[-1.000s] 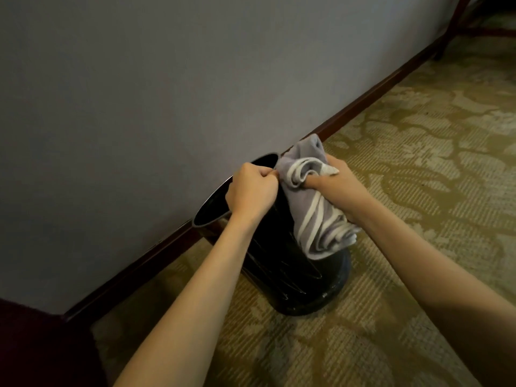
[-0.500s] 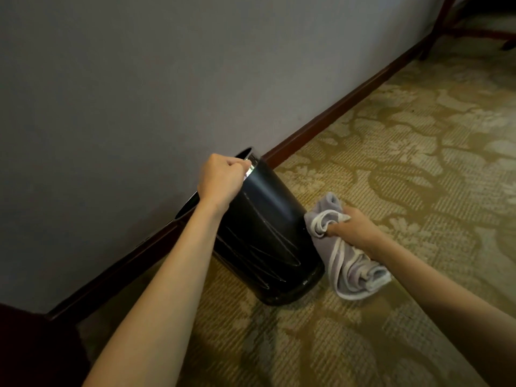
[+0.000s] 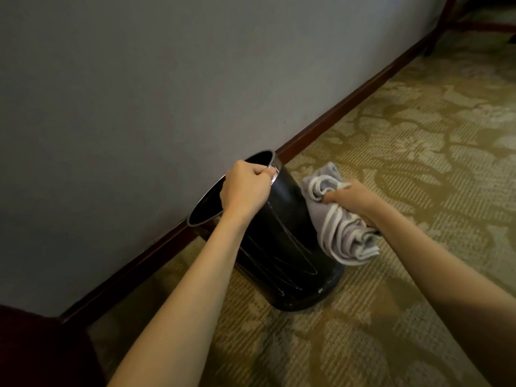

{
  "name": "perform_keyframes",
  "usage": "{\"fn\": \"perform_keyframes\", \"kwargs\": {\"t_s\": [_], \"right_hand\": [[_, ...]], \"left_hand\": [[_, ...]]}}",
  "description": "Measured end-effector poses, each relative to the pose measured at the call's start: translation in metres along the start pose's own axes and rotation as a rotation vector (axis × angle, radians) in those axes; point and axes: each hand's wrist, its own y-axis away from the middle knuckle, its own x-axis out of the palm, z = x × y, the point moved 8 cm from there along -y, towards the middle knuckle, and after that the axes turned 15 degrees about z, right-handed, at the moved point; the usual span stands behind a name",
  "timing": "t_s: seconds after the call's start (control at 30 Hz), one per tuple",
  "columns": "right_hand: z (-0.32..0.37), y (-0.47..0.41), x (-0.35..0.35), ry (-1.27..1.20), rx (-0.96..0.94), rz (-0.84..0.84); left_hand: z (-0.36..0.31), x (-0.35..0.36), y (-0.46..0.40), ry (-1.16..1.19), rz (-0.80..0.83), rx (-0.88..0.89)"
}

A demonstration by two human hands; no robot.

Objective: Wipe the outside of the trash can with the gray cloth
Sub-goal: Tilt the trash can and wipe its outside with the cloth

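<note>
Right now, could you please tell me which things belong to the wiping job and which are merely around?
Job: trash can, gray cloth, left hand on the rim, right hand holding the cloth.
Around: carpet, wall, baseboard.

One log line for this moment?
left hand: grips trash can rim | right hand: presses gray cloth on can side | can: tilted

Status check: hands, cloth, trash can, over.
Left hand gripping trash can rim, can tilted. Right hand pressing gray cloth against its side. Nothing in the way.
</note>
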Motion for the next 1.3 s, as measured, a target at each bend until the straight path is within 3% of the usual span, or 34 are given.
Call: {"fn": "perform_keyframes", "kwargs": {"t_s": [0.2,0.43,0.53,0.63,0.87,1.17,1.3], "right_hand": [[-0.054,0.022,0.0,0.068,0.07,0.042],[0.018,0.044,0.02,0.124,-0.318,-0.048],[0.045,0.043,0.03,0.107,-0.391,-0.057],[0.033,0.037,0.032,0.067,-0.356,-0.054],[-0.047,0.026,0.02,0.131,-0.063,-0.099],[-0.036,0.013,0.015,0.222,-0.03,-0.149],[-0.03,0.009,0.015,0.256,-0.024,-0.156]], "left_hand": [[-0.003,0.001,-0.013,0.03,0.025,0.009],[-0.008,0.006,-0.022,0.0,0.025,0.008],[-0.011,0.004,-0.022,-0.015,0.042,0.016],[-0.008,-0.006,-0.028,-0.023,0.102,-0.008],[-0.004,-0.031,-0.033,-0.198,0.1,-0.065],[0.015,-0.047,-0.022,-0.181,0.233,0.019],[0.04,-0.063,-0.005,-0.051,0.414,0.058]]}}
